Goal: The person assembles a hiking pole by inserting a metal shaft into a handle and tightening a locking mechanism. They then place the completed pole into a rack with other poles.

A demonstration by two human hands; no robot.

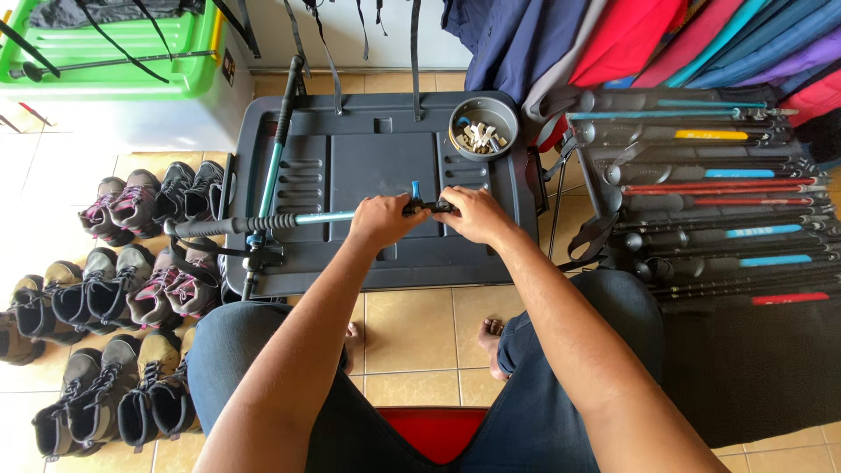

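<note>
A teal and black trekking pole (298,220) lies crosswise over a dark grey plastic bin lid (368,166), its foam handle pointing left. My left hand (382,219) is shut around the pole's shaft near its blue clamp. Just to the right, my right hand (477,214) grips the black section of the same pole. The two hands almost touch. A second teal pole (272,175) lies lengthwise along the lid's left side. A grey bowl (483,127) with several small pale parts sits at the lid's far right corner.
Several folded trekking poles (718,193) lie stacked on a dark mat at the right. Rows of hiking boots (131,289) stand on the tiled floor at the left. A green bin lid (114,52) is at top left. Jackets (631,35) hang at top right.
</note>
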